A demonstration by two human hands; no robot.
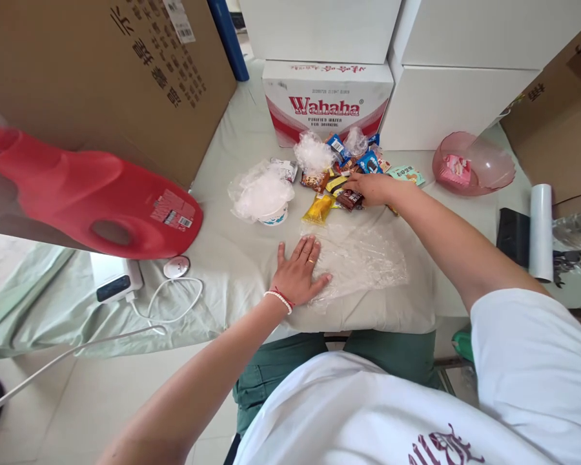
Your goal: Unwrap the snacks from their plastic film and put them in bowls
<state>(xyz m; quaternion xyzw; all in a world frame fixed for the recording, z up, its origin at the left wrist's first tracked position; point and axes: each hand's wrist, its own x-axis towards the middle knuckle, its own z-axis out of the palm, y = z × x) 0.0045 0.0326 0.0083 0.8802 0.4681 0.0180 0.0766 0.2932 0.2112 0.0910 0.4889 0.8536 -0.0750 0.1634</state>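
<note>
My left hand (299,274) lies flat with its fingers spread, at the left edge of a clear plastic bag (363,261) on the cloth. Beyond it, my right hand (372,188) reaches into a pile of wrapped snacks, its fingertips on a dark brown packet (349,199) and beside a yellow and black one (336,185). A yellow packet (318,208) lies at the pile's near side. Blue packets (369,162) and a crumpled clear plastic ball (314,154) are behind. To the left, clear plastic (261,190) covers a white cup (274,216).
A Wahaha carton (326,106) stands at the back. On the right are a pink bowl (494,165) holding a pink packet and a white roll (541,232). A big red bottle (111,200), a white charger (113,276) and its cable occupy the left.
</note>
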